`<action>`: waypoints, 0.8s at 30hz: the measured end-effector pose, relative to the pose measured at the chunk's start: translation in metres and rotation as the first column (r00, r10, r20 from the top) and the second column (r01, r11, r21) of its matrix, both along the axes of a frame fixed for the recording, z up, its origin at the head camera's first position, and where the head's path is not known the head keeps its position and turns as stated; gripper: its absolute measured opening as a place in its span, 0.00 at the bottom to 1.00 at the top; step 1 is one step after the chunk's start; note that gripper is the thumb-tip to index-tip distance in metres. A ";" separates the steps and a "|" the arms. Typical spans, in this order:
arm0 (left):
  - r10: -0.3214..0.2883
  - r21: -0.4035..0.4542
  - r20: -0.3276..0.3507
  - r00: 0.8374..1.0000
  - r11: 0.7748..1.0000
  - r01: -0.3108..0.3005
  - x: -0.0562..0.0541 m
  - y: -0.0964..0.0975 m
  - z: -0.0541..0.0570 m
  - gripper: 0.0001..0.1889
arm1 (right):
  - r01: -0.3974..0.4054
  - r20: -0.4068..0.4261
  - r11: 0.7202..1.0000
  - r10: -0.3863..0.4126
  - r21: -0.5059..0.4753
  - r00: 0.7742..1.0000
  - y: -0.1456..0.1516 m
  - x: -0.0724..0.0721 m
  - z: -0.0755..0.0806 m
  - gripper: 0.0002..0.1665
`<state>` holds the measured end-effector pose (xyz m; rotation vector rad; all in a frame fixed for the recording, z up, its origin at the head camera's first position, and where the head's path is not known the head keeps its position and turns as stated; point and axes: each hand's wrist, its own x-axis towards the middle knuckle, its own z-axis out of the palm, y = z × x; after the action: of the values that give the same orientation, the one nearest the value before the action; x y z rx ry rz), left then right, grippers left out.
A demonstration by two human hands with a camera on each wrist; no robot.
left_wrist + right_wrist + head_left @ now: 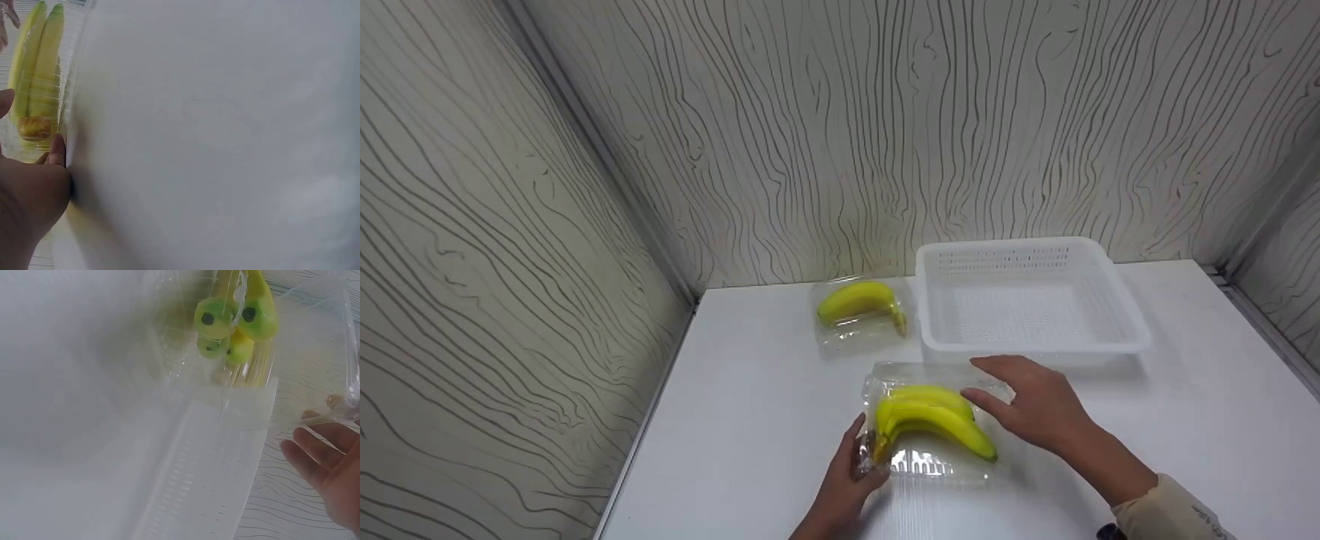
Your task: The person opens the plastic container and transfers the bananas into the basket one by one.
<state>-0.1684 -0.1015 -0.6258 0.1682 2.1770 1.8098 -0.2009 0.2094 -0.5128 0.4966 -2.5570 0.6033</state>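
Bananas [937,416] in container [919,463], illegible sleeve lettering [1209,519]

Left of white rectangular plastic basket [1039,348]: clear plastic box [859,343] (yellow curved banana [856,298] inside); front-left: second box [934,466], bananas [931,412] inside.

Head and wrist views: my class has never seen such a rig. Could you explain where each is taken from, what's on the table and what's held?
There is no robot, only a person's two bare hands. The widest picture comes from a camera worn on the head, looking forward and down; the others come from one on each wrist. On the white table are a clear front container of bananas, a clear back container with another banana inside, and a white basket. The left hand grips the front container's left end. The right hand is near its right side; contact is unclear.
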 end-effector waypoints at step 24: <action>0.013 -0.004 -0.002 1.000 1.000 -0.013 0.001 -0.003 0.001 0.44 | -0.168 -0.533 0.986 0.154 0.022 0.832 0.004 -0.022 -0.009 0.22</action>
<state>-0.1677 -0.1046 -0.6250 0.1550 2.1886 1.8126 -0.2229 0.2130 -0.5214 0.7591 -1.9859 0.4703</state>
